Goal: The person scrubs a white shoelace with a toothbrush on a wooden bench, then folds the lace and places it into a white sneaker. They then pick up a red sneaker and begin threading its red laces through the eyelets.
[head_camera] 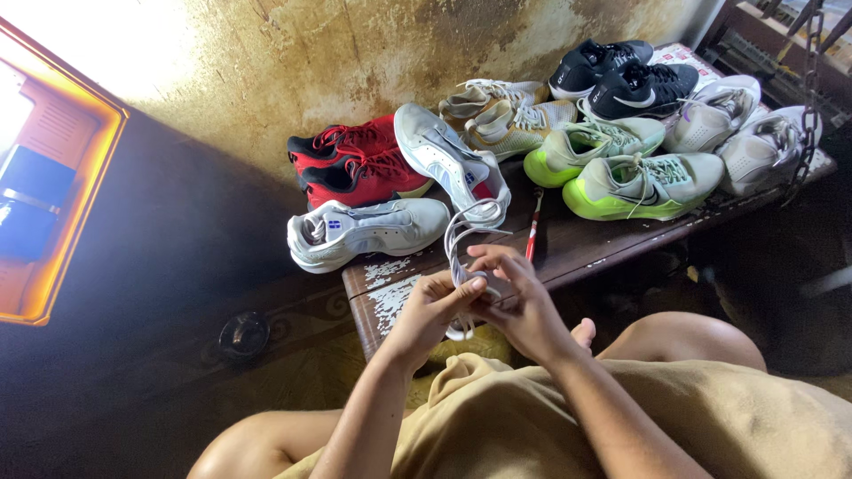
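Both hands, left hand (435,306) and right hand (515,306), pinch a limp white shoelace (461,235) (light, floppy; best gripped near its ends) running from the white sneaker (453,164) at the bench's (603,244) front edge.

Inventory, counted by kind:

- Red shoes with black trim (355,164): 2, one pair, side by side.
- White shoes with a red-and-blue accent: 2 — one lying flat (368,232), one tipped up on edge (448,164).
- Beige shoes (506,111): 2, one pair.
- Black shoes with white soles (621,78): 2, one pair.
- Neon-green-soled pale shoes (635,184): 2, one pair.
- Pale grey-white shoes (741,129): 2, one pair at the far end.
- Shoes in all: 12.
- White laces (461,235): 1 bundle, strand count cannot be told.
- Red-and-white stick (533,232): 1.
- Wooden bench (586,253): 1.
- Hands: 2, left hand (432,310) and right hand (519,306).
- Hanging chain (809,98): 1.
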